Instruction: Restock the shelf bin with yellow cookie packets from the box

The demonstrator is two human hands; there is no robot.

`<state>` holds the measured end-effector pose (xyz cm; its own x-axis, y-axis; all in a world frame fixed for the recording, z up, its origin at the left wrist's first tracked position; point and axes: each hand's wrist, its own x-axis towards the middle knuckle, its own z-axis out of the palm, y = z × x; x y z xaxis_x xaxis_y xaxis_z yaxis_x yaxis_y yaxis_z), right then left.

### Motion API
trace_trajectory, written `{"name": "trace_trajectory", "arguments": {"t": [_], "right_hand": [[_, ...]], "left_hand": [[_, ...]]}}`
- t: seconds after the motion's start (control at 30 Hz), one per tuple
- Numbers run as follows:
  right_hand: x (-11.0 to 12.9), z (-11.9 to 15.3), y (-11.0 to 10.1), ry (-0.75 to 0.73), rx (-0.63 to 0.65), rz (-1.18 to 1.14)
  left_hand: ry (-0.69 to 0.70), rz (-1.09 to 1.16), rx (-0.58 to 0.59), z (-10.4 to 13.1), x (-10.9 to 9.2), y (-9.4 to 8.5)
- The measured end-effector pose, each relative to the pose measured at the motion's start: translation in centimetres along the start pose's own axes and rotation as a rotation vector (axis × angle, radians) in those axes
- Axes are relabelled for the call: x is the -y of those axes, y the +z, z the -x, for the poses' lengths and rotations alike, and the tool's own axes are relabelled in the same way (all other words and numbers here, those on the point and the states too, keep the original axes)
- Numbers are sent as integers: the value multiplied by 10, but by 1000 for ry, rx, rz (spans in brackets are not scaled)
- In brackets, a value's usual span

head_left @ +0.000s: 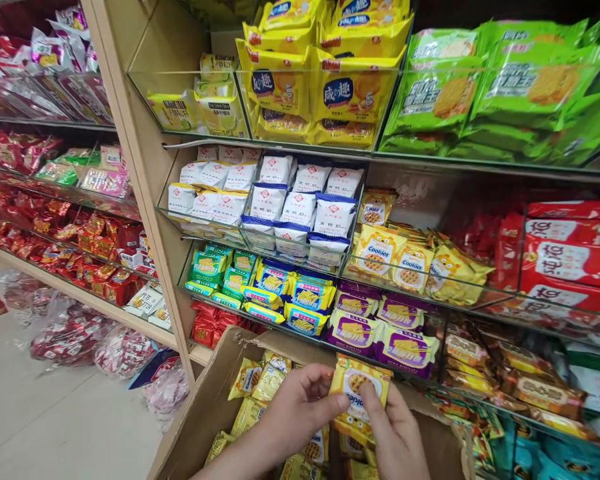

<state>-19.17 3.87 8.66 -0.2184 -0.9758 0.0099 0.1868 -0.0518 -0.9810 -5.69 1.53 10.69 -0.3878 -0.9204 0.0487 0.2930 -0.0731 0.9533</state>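
Between my two hands is a yellow packet of cookies (353, 419), its printed front facing me and turned upside down. My left hand (300, 407) pinches its left edge with thumb and fingers. On the other side, my right hand (393, 423) grips it, thumb pressed on the front. Both hands are over an open cardboard box (190, 417), where more yellow cookie packets (250, 417) lie loosely. Similar yellow cookie packets (375, 252) stand in a clear shelf compartment ahead, above my hands.
White packets (267, 200) and purple biscuit packets (355, 327) fill shelf compartments in front. Red packs (565, 260) stand at the right, green packs (525, 77) higher up. A wooden upright (140, 153) divides the shelving. Plastic bags of goods (70, 333) sit on the floor at left.
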Motion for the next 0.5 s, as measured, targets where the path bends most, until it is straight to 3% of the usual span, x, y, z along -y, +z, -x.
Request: {"name": "trace_trajectory", "arguments": {"t": [0.17, 0.27, 0.4, 0.5], "right_hand": [[-1, -13, -7, 118, 8, -125], [1, -18, -10, 203, 91, -307], [4, -19, -11, 150, 158, -405], [-3, -13, -13, 48, 147, -246]], "left_hand": [[-18, 131, -150, -5, -7, 8], [-29, 119, -177, -4, -10, 13], [69, 257, -185, -2, -2, 17], [118, 232, -175, -2, 10, 9]]}}
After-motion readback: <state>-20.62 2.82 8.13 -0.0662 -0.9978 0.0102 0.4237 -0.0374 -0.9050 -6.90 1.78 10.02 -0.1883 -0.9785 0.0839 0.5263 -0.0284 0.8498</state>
